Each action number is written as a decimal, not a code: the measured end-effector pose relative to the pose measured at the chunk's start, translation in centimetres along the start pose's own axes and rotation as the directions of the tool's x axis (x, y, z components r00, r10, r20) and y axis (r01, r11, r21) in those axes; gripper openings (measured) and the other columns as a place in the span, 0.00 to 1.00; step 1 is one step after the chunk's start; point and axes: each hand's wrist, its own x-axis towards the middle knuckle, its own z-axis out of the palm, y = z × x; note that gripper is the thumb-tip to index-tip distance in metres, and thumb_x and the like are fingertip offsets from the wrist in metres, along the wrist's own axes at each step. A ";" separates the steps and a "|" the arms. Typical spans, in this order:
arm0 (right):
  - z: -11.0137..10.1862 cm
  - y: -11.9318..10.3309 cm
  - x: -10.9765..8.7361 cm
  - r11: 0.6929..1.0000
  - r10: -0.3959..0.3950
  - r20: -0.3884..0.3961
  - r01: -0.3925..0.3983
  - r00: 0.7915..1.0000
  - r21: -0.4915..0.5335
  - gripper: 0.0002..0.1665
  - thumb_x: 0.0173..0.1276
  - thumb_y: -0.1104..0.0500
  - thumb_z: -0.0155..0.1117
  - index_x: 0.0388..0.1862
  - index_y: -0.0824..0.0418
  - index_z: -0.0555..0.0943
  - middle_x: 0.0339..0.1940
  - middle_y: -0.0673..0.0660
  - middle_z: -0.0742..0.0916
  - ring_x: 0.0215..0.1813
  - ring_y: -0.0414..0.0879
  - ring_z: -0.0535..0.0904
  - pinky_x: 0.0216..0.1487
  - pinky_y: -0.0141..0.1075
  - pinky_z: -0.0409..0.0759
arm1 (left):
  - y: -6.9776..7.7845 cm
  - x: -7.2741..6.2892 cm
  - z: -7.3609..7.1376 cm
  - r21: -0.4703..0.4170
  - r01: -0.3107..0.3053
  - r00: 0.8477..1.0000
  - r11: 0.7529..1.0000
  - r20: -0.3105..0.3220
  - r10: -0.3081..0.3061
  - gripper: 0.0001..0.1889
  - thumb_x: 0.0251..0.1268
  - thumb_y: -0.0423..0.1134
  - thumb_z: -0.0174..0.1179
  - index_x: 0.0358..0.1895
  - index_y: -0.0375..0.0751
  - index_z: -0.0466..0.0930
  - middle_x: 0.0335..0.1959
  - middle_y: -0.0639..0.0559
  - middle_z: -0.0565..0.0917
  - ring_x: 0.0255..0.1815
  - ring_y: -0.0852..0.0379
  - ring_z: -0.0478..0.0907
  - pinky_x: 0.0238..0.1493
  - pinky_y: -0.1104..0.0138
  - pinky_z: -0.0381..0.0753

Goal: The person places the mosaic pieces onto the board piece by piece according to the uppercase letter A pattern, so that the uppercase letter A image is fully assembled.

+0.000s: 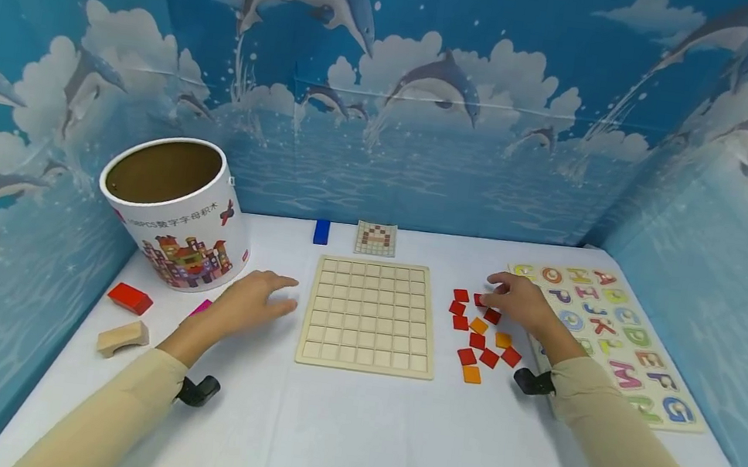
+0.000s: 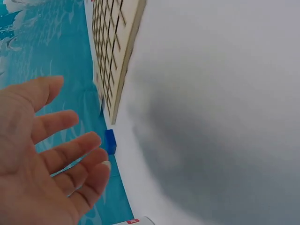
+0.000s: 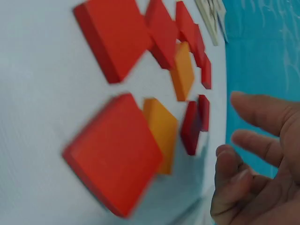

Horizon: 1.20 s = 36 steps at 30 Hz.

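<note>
My left hand (image 1: 252, 304) hovers over the table at the left of a wooden grid board (image 1: 369, 317), fingers spread and nothing in them. In the left wrist view its palm and relaxed fingers (image 2: 70, 154) show. My right hand (image 1: 521, 302) is over the far side of a loose group of square tiles, red ones (image 1: 477, 340) and orange ones (image 1: 472, 374). Its thumb and fingers are parted in the right wrist view, with no tile between them. The nearest red tile (image 3: 115, 154) lies flat beside an orange tile (image 3: 161, 133).
Behind the board are a small pattern card (image 1: 376, 239) and a blue block (image 1: 321, 232). A large printed bucket (image 1: 204, 244), a red block (image 1: 131, 299), a wooden arch block (image 1: 123, 338) and a partly hidden magenta block (image 1: 201, 306) stand left. An alphabet board (image 1: 615, 325) lies right.
</note>
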 end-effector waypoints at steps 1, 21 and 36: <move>0.2 0.1 0.0 1.000 0.021 0.005 -0.020 1.000 -0.003 0.37 0.72 0.51 0.66 0.74 0.64 0.69 0.60 0.70 0.78 0.56 0.60 0.74 0.59 0.54 0.76 | -0.1 -0.3 0.4 -0.015 -0.009 1.000 1.000 0.026 0.009 0.26 0.73 0.50 0.61 0.69 0.42 0.78 0.66 0.39 0.79 0.71 0.37 0.71 0.69 0.43 0.68; 2.6 -0.9 0.6 0.992 0.116 -0.101 -0.119 0.988 -0.027 0.24 0.70 0.56 0.67 0.59 0.65 0.72 0.48 0.66 0.81 0.44 0.57 0.75 0.39 0.40 0.76 | 0.5 -2.6 3.4 0.000 -0.138 0.980 0.990 0.142 0.137 0.30 0.70 0.51 0.65 0.72 0.47 0.74 0.76 0.45 0.69 0.82 0.43 0.54 0.75 0.42 0.58; 0.6 -1.0 1.7 0.951 0.183 -0.127 -0.142 0.975 0.276 0.28 0.72 0.51 0.69 0.65 0.60 0.73 0.53 0.63 0.80 0.53 0.57 0.72 0.48 0.43 0.73 | 0.7 -2.1 3.9 0.063 -0.188 0.971 0.980 0.164 0.175 0.38 0.66 0.55 0.68 0.78 0.52 0.67 0.81 0.44 0.61 0.83 0.42 0.50 0.75 0.42 0.58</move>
